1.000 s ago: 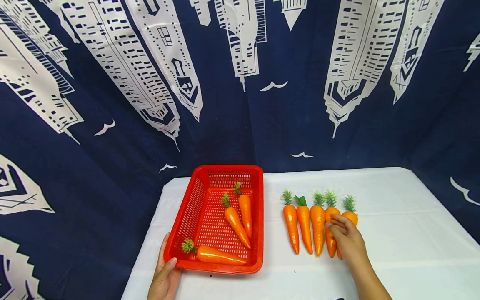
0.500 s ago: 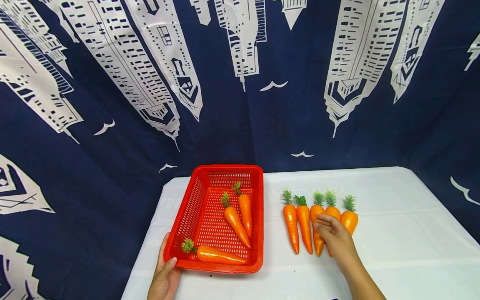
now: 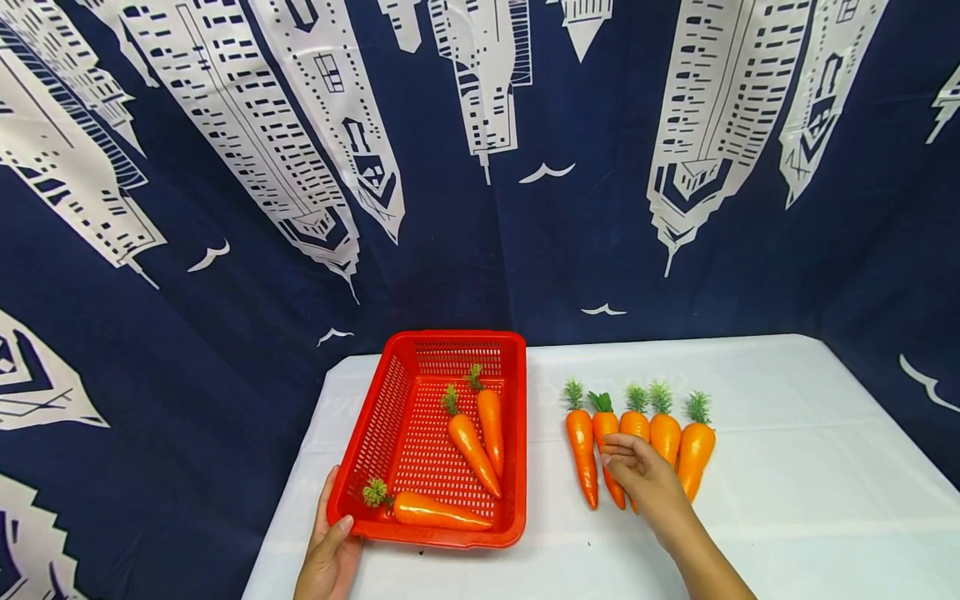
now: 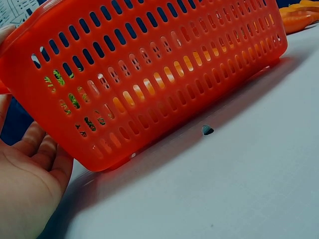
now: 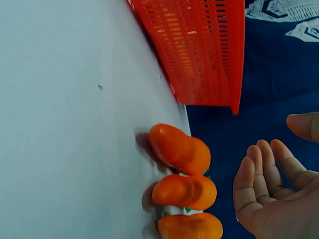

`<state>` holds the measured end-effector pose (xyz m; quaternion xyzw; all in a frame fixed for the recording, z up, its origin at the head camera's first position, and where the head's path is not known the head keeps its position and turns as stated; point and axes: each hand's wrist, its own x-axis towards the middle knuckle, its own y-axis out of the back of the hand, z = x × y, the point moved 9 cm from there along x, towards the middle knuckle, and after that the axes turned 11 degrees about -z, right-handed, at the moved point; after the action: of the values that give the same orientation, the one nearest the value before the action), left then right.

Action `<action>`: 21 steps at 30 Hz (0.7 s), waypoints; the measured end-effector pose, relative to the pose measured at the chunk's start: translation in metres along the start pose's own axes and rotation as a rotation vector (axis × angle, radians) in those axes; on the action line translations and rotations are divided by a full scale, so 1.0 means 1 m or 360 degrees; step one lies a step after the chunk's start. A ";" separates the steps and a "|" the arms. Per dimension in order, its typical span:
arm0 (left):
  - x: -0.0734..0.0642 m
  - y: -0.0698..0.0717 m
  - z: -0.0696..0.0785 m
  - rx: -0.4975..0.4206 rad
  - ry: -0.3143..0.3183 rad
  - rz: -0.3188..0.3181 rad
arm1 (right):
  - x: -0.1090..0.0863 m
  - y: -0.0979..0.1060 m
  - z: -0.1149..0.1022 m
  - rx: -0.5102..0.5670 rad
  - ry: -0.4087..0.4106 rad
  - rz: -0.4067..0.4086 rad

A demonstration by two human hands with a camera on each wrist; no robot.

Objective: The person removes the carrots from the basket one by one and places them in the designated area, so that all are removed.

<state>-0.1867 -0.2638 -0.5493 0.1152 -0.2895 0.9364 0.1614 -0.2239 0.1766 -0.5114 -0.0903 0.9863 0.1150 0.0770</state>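
Observation:
My left hand (image 3: 330, 550) holds the near left corner of a red plastic basket (image 3: 520, 433), its thumb over the rim and its fingers against the outer wall. Inside the basket lie three orange toy carrots with green tops: one carrot (image 3: 442, 510) crosswise near the front, two others (image 3: 474, 454) toward the right wall. On the table to the right, several more carrots stand in a side-by-side row, tops pointing away. Above the row hovers my right hand (image 3: 648, 479), fingers loosely bent and holding nothing, close to the second carrot (image 3: 605, 425) from the left.
A white cloth (image 3: 810, 467) covers the table. Behind it hangs a dark blue curtain (image 3: 465, 275) printed with white buildings and birds. A small dark speck (image 4: 207, 130) lies on the cloth just in front of the basket.
My right hand has moved left along the row, from the rightmost carrots to near the second from the left. Basket, carrots and left hand stay as they were.

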 end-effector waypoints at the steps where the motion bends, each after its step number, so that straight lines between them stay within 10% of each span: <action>1: 0.000 0.000 0.000 0.0008 0.0004 0.0010 | 0.000 -0.002 -0.001 -0.0007 0.0008 -0.0005; 21: 0.000 0.000 0.000 0.0019 0.0003 -0.0012 | -0.006 -0.039 -0.021 -0.0014 0.0116 -0.0173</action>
<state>-0.1866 -0.2640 -0.5499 0.1163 -0.2834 0.9376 0.1644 -0.2128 0.1349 -0.4983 -0.1483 0.9815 0.1115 0.0467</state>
